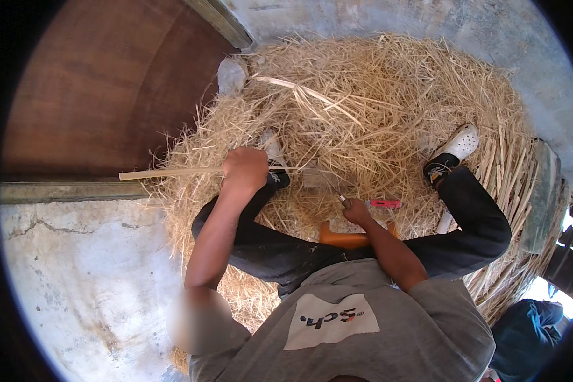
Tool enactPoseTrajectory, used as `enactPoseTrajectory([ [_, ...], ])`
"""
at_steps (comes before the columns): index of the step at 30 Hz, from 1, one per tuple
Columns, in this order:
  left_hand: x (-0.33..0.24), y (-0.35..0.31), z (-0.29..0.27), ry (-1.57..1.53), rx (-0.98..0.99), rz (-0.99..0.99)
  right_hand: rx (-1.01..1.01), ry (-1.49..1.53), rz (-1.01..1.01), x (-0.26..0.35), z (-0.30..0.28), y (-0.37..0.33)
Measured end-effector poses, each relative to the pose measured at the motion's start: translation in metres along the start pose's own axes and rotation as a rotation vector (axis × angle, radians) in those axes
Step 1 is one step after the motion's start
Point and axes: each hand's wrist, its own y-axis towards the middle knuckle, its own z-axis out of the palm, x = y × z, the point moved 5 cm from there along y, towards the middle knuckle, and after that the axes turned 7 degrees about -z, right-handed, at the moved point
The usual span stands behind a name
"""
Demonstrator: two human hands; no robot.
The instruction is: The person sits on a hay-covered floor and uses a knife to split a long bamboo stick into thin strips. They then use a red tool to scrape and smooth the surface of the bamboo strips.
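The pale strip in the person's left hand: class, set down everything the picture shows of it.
The pale strip is long, narrow and tan, and looks like split bamboo or wood. Its left end is squared off and broader; beyond the fist, the right part looks thinner, and its tip is hard to make out against the straw. It runs almost level across the view, gripped in the closed left hand. Whether anything else touches it cannot be told.

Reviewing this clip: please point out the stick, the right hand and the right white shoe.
Stick point(172, 172): head view, on the middle of its longer bare stretch.
Right hand point(356, 211): head view, on the back of it.
Right white shoe point(463, 141): head view, on its upper.
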Motion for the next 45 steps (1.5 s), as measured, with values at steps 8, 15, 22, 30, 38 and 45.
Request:
enactPoseTrajectory([
  [8, 0.002, -0.014, 0.008, 0.016, -0.036, 0.002, 0.037, 0.238, -0.321, 0.164, -0.038, -0.03],
  [15, 0.014, -0.008, 0.013, -0.028, 0.027, 0.031, 0.001, -0.022, -0.242, 0.068, 0.01, -0.006],
  [22, 0.033, -0.007, 0.029, -0.079, -0.042, 0.008, -0.041, 0.308, -0.27, 0.148, -0.004, -0.022],
  [30, 0.023, -0.01, 0.024, -0.083, -0.155, 0.076, 0.022, 0.007, -0.043, 0.064, 0.008, -0.004],
  [38, 0.022, -0.012, 0.024, -0.115, -0.212, 0.053, -0.086, 0.405, -0.15, 0.13, -0.002, -0.021],
  [45, 0.032, -0.013, 0.032, -0.118, -0.121, 0.02, -0.013, 0.271, -0.007, 0.087, 0.006, -0.011],
])
